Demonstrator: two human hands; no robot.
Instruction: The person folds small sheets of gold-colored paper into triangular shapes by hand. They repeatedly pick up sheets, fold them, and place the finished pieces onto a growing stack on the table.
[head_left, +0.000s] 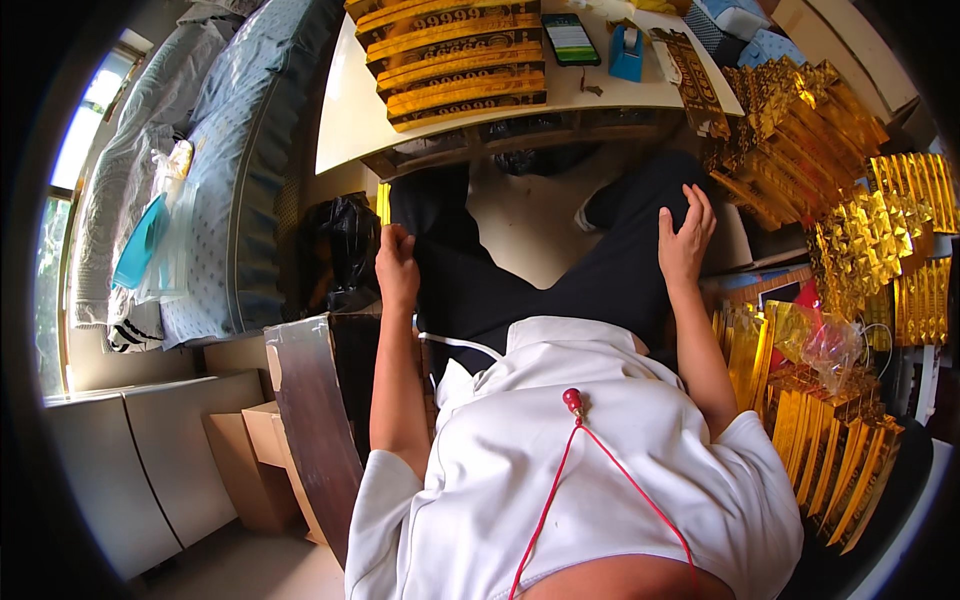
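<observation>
My left hand (397, 262) is beside my left thigh with its fingers curled. A narrow yellow-gold strip (384, 202) stands up just past its fingertips; the view does not settle whether the hand grips it. Over my right thigh is my right hand (688, 225), fingers apart, holding nothing. In front of me, a stack of folded gold paper pieces (461, 75) lies on the white table (341, 127). A smartphone (571, 40), a blue tape dispenser (625, 54) and a torn printed gold paper strip (690, 79) lie to its right.
Heaps of folded gold foil paper (795, 142) crowd my right side, with more gold bundles (832, 450) lower down near a clear plastic bag (829, 345). At left are a black plastic bag (343, 232), a bed with a blue cover (225, 217) and cardboard boxes (247, 465).
</observation>
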